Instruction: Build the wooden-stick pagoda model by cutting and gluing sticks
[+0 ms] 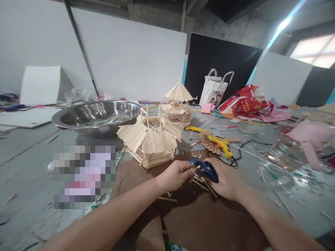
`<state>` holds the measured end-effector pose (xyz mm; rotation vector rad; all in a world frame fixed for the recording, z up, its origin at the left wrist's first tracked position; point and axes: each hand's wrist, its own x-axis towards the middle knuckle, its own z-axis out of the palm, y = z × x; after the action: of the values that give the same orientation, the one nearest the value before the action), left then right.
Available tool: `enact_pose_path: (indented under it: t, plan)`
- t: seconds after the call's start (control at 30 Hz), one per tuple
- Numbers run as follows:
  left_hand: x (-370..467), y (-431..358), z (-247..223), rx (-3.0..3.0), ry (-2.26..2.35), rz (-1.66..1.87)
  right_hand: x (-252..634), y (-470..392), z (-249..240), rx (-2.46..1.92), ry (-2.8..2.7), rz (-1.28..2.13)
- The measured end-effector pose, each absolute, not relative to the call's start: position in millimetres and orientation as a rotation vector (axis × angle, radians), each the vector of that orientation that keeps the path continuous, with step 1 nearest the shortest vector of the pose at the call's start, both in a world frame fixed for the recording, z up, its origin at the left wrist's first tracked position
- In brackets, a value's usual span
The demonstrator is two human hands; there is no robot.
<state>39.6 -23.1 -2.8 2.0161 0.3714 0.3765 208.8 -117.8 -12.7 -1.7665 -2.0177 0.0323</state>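
Note:
My left hand (180,172) pinches a short thin wooden stick (198,167) between thumb and fingertips. My right hand (225,177) is closed around dark blue hand cutters (205,169), whose head meets the end of the stick; the blades are too small to make out. Below the hands, several loose wooden sticks (204,184) lie on a brown board (209,219). Just beyond stands a model pavilion base with a slatted roof (159,141), built of sticks and open at the top. A smaller pavilion with a pointed roof (179,92) stands behind it.
A steel basin (75,127) sits at the back left. To the right are a yellow hot glue gun (222,144) with a black cord, a yellow-handled knife (193,129) and a clear jug with a pink lid (282,153). Bags (243,103) and stick scraps lie about the grey table.

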Motion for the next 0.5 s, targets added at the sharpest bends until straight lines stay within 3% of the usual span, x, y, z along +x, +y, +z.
enact_pose_path:
  t: [0.5]
  plan:
    - [38.3,-25.2,-1.5,1.989,0.342,0.318,207.2,-120.9,-12.0,-1.844,-2.038,-0.041]
